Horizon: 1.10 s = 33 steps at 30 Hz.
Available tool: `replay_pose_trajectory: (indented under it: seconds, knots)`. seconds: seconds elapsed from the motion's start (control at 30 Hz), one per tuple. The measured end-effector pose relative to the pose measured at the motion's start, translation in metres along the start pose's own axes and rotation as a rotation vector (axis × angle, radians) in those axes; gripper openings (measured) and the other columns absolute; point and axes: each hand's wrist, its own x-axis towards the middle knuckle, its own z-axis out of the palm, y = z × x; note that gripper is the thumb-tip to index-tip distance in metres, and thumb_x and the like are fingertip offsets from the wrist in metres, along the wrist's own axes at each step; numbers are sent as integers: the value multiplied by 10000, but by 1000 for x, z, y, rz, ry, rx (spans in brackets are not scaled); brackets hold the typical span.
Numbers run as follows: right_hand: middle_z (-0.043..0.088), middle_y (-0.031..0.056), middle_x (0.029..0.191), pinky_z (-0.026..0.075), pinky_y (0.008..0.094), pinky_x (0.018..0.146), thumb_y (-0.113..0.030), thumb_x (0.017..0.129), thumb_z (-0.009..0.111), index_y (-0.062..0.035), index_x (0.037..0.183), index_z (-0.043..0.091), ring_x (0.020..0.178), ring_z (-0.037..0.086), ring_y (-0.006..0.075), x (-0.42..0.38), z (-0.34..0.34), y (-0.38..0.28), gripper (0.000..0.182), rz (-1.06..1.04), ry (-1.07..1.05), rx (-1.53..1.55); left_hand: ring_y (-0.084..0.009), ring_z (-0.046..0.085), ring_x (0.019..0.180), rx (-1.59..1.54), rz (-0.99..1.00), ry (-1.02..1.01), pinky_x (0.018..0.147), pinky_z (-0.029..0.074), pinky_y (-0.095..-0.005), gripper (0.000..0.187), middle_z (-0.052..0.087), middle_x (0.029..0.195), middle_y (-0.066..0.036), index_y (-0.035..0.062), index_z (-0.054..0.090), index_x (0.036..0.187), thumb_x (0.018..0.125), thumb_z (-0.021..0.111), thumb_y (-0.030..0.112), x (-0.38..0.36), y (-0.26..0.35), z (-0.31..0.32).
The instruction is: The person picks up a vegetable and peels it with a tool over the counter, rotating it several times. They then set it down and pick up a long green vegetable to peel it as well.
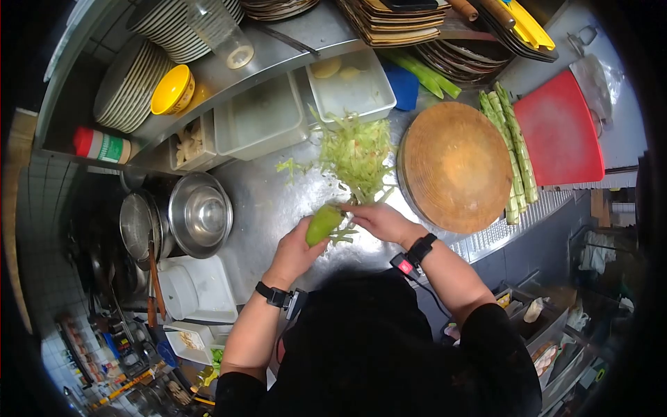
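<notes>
My left hand [297, 249] is wrapped around a smooth, oblong green vegetable [324, 224], holding it above the steel counter. At its upper end, my right hand [379, 221] is closed, fingers pinched around a small dark tool that is mostly hidden and whose kind I cannot make out. Thin green peelings [340, 236] hang or lie just beneath the vegetable. Beyond both hands, a loose heap of pale green peelings [356, 149] is spread over the counter.
A round wooden chopping block [456, 167] stands to the right, with long green stalks [517, 153] and a red board [560, 130] beyond it. Plastic tubs [258, 115] line the back under a steel shelf [278, 61]. Metal bowls [200, 214] sit at the left.
</notes>
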Motion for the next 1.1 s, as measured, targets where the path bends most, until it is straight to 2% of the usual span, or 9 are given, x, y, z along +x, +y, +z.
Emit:
replay_pose_trajectory:
  seconds: [0.07, 0.13, 0.27, 0.37, 0.53, 0.63, 0.8, 1.07, 1.1]
  knots:
    - [731, 249, 1153, 585, 458, 862, -151, 1030, 662, -190, 1541, 541, 971, 728, 417, -7, 9, 14, 527, 140, -87, -181, -423, 721, 1069, -23, 24, -16, 899, 584, -458, 550, 746, 1139, -227, 89, 535, 1404, 945, 780, 267, 0, 2, -1]
    - [735, 253, 1105, 582, 471, 851, -159, 1031, 661, -176, 1537, 543, 933, 729, 421, -6, 8, 17, 519, 57, 245, -58, -383, 741, 1061, -109, -54, -12, 909, 580, -426, 551, 754, 1127, -216, 74, 541, 1397, 941, 793, 252, 3, 6, -5]
    - [717, 222, 1273, 576, 424, 877, -143, 1054, 632, -171, 1557, 528, 1016, 738, 370, -3, -15, -22, 514, 154, 115, 110, -252, 739, 1012, -173, -98, -79, 908, 571, -388, 504, 754, 1117, -166, 19, 539, 1354, 947, 792, 176, 2, -1, -9]
    - [705, 220, 1315, 569, 400, 943, -135, 1058, 624, -156, 1567, 515, 1096, 733, 351, -5, -19, -40, 521, 104, 11, 207, -177, 709, 864, -154, -15, -61, 799, 583, -353, 477, 742, 1045, -108, 20, 552, 1337, 948, 792, 158, 0, -7, -6]
    - [702, 216, 1331, 559, 391, 978, -115, 1053, 623, -142, 1568, 513, 1122, 727, 357, -7, -10, -43, 527, -4, -22, 255, -84, 615, 660, -385, -229, -180, 587, 513, -263, 386, 675, 920, -16, 48, 580, 1318, 975, 749, 104, -2, 4, -10]
    - [716, 222, 1279, 569, 414, 940, -114, 1048, 627, -154, 1564, 518, 1066, 728, 385, -5, -5, -36, 529, -115, 61, 246, -93, 606, 670, -452, -208, -200, 588, 509, -271, 428, 686, 913, -16, 49, 596, 1321, 956, 776, 181, -7, 1, -11]
    - [723, 224, 1244, 562, 394, 927, -137, 1055, 637, -107, 1530, 547, 1037, 726, 359, -6, -11, -11, 485, 169, -6, -69, -100, 605, 658, -457, -233, -237, 589, 510, -282, 403, 676, 889, -13, 45, 597, 1299, 960, 771, 177, -6, 4, -13]
    - [713, 202, 1317, 541, 352, 987, -133, 1060, 632, -130, 1550, 542, 1108, 732, 262, -6, -30, -51, 499, 48, -85, 195, -102, 600, 643, -401, -234, -260, 576, 503, -287, 401, 661, 861, -22, 37, 596, 1294, 969, 766, 201, -6, -2, -11]
    - [661, 193, 1419, 544, 416, 1035, -164, 1067, 612, -195, 1578, 505, 1214, 687, 365, -8, -21, -40, 523, -94, -65, 223, -102, 599, 641, -408, -227, -259, 573, 502, -288, 402, 660, 858, -21, 39, 598, 1294, 968, 767, 202, -6, -3, -9]
